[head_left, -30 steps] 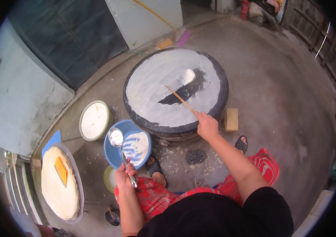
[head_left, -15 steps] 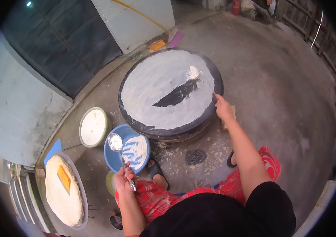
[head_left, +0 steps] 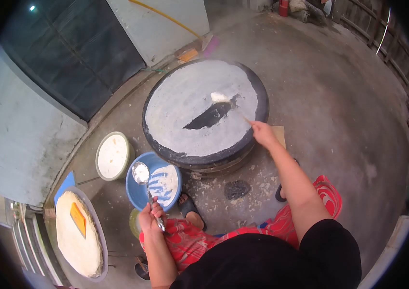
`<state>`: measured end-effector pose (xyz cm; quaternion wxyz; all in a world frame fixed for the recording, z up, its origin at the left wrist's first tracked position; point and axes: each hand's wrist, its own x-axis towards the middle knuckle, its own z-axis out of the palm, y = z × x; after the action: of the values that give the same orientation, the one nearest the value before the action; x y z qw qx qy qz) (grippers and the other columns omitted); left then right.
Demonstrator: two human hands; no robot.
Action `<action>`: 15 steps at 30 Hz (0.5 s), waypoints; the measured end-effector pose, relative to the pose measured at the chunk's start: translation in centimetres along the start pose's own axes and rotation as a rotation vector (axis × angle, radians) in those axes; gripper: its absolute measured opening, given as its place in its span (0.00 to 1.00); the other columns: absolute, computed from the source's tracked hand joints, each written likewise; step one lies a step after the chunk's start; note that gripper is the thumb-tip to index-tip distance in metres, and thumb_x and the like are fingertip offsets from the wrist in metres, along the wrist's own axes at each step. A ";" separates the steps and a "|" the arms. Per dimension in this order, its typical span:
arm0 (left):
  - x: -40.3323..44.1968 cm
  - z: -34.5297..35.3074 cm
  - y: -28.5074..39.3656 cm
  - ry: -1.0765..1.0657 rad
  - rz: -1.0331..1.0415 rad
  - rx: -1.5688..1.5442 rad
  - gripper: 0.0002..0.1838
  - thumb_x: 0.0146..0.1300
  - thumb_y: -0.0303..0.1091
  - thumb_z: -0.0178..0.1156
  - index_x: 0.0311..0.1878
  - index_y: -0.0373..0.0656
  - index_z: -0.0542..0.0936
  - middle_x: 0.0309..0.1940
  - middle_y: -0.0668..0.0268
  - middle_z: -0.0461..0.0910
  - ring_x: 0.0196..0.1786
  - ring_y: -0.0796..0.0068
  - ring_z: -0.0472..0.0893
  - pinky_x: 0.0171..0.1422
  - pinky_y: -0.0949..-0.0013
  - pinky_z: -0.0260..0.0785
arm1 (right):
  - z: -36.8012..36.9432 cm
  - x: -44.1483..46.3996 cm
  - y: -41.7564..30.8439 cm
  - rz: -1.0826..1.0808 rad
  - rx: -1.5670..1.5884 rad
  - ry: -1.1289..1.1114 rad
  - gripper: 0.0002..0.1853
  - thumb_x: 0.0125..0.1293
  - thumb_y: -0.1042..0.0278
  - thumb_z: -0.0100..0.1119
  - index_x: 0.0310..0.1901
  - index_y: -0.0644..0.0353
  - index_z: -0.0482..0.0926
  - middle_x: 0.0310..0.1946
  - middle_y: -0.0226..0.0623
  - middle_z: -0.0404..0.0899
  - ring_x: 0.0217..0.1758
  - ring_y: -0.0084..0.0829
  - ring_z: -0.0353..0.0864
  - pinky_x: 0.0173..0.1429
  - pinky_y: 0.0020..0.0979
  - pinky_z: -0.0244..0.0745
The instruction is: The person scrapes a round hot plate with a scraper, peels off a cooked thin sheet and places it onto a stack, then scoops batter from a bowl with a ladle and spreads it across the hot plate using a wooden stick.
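My right hand [head_left: 263, 134] is closed around the thin handle of a spreader [head_left: 241, 115]. Its head, with a white lump of batter [head_left: 220, 98] on it, rests over a large round black griddle [head_left: 261, 103]. A pale batter layer [head_left: 185, 91] coats most of the griddle, leaving a dark uncovered patch [head_left: 209, 117] near the middle. In my left hand [head_left: 150, 219] is the handle of a metal ladle [head_left: 140, 172], its bowl holding white batter. That ladle hangs over a blue basin [head_left: 132, 195] smeared with batter inside.
Left of the basin stands a pale green tub [head_left: 128, 168] with white contents. A round stack of pale sheets [head_left: 77, 250] lies at lower left, an orange scraper [head_left: 77, 219] on it. Beside the griddle's right edge is a tan board [head_left: 279, 136]. My sandalled foot [head_left: 190, 212] is near the basin.
My right hand and the spreader have moved left across the griddle, and the batter lump with them. The dark patch has become shorter at its right end. The left hand and ladle stay put.
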<state>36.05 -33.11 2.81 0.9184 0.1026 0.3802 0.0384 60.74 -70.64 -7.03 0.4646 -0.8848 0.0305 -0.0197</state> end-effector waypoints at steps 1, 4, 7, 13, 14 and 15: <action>0.0 -0.1 0.0 -0.002 -0.012 -0.012 0.17 0.67 0.37 0.36 0.46 0.33 0.67 0.23 0.68 0.64 0.18 0.82 0.62 0.19 0.79 0.57 | -0.2 -1.2 -2.5 -0.034 -0.097 -0.043 0.13 0.61 0.64 0.47 0.46 0.53 0.77 0.42 0.43 0.77 0.47 0.40 0.76 0.51 0.33 0.69; -0.2 -0.1 0.0 0.000 -0.020 -0.027 0.17 0.67 0.37 0.36 0.45 0.32 0.67 0.23 0.67 0.64 0.18 0.82 0.62 0.19 0.79 0.57 | -1.6 -2.0 -3.3 -0.053 -0.103 -0.095 0.13 0.61 0.63 0.48 0.46 0.50 0.77 0.42 0.42 0.77 0.47 0.42 0.75 0.49 0.34 0.70; -0.2 -0.6 0.2 -0.031 -0.013 0.001 0.17 0.67 0.37 0.36 0.45 0.32 0.67 0.23 0.67 0.65 0.18 0.82 0.63 0.19 0.79 0.58 | -2.0 -2.6 -2.5 0.000 -0.121 -0.001 0.13 0.61 0.63 0.47 0.46 0.51 0.76 0.41 0.41 0.77 0.46 0.42 0.76 0.48 0.35 0.70; 0.0 -0.5 0.3 -0.011 -0.007 0.007 0.16 0.67 0.36 0.37 0.45 0.31 0.67 0.24 0.66 0.65 0.19 0.81 0.62 0.19 0.78 0.58 | 2.9 -4.3 -5.5 -0.048 -0.084 -0.139 0.13 0.61 0.66 0.47 0.45 0.55 0.76 0.39 0.46 0.77 0.44 0.43 0.76 0.49 0.33 0.69; -0.1 -0.4 0.3 -0.011 -0.003 0.004 0.16 0.67 0.36 0.37 0.45 0.31 0.67 0.24 0.66 0.65 0.19 0.81 0.62 0.19 0.78 0.58 | 2.9 -4.6 -6.4 -0.052 -0.083 -0.141 0.13 0.61 0.66 0.47 0.45 0.55 0.76 0.39 0.46 0.77 0.44 0.43 0.76 0.49 0.33 0.69; -0.2 -0.3 0.3 -0.013 -0.004 -0.001 0.16 0.67 0.36 0.37 0.45 0.31 0.67 0.24 0.66 0.65 0.19 0.81 0.62 0.19 0.78 0.58 | 2.7 -4.8 -7.3 -0.095 -0.175 -0.206 0.13 0.61 0.64 0.46 0.46 0.51 0.76 0.40 0.43 0.77 0.44 0.42 0.76 0.49 0.35 0.70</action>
<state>35.72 -32.83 2.75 0.9210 0.1014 0.3744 0.0363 56.35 -63.92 -2.58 0.3848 -0.9197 -0.0579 0.0519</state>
